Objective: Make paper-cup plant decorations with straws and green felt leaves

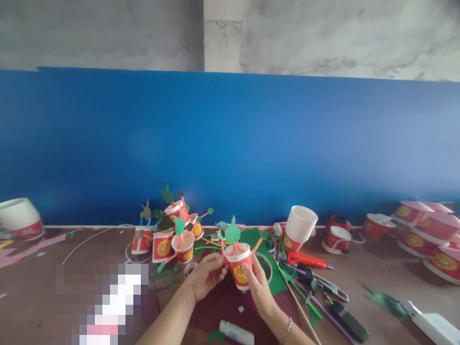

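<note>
A red and white paper cup with a gold emblem stands upright in my right hand, whose fingers wrap its right side. Out of the cup rises a green paper cutout with pointed tips, on pink straws. An orange straw with a green disc sticks out at the right. At the cup's left side, my left hand has its fingers curled, with thumb and index fingertips pinched at the lower part of a pink straw. The exact contact there is partly hidden.
Similar decorated cups cluster at the back left. Behind the held cup lie green paper and a tape roll. Rightward are stacked cups, an orange utility knife, keys and scissors. A glue stick lies in front.
</note>
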Available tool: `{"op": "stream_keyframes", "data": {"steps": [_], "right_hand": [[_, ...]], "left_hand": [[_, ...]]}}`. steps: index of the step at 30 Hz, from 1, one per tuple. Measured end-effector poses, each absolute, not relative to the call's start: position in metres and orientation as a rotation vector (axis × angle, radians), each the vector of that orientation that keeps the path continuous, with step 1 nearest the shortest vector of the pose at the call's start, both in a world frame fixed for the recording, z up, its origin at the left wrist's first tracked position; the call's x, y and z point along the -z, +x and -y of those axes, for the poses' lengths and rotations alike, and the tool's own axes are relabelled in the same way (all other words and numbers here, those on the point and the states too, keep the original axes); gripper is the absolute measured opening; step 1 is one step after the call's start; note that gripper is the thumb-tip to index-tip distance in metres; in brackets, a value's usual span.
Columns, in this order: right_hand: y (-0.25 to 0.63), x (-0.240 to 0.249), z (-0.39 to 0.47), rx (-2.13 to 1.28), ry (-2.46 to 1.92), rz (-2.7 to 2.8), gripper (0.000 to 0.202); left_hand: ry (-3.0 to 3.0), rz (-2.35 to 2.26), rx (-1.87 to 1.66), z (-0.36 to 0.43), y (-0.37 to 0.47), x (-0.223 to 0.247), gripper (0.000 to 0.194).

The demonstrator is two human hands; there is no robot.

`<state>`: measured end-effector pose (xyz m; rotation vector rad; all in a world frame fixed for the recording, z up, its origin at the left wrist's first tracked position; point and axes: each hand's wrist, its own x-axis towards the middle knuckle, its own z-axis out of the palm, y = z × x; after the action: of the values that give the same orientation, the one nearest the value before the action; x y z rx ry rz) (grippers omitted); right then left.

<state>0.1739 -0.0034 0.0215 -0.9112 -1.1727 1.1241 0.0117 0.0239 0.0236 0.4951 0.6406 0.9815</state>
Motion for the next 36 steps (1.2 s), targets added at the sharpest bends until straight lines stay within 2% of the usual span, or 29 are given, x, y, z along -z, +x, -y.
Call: {"op": "stream_keyframes", "data": {"steps": [5, 18, 26, 36], "right_hand": [[0.174, -0.024, 0.004, -1.122, -0.916, 1.169, 0.047], [0.175, -0.023, 0.005, -1.098, -0.929, 1.256, 0.042], [0.176, -0.018, 0.005, -1.054, -0.908, 1.313, 0.042], [0.176, -0.012, 0.004, -1.065, -0.886, 1.372, 0.045]], "left_hand": [[0.569, -0.61, -1.007, -0.023, 0.014, -0.024, 0.03], [0.453, -0.723, -0.795, -0.024, 0.008, -0.02, 0.022], [0.313, -0.571, -0.694, -0.025, 0.006, -0.015, 0.02], [0.357, -0.528, -0.77, -0.024, 0.012, -0.018, 0.021]]}}
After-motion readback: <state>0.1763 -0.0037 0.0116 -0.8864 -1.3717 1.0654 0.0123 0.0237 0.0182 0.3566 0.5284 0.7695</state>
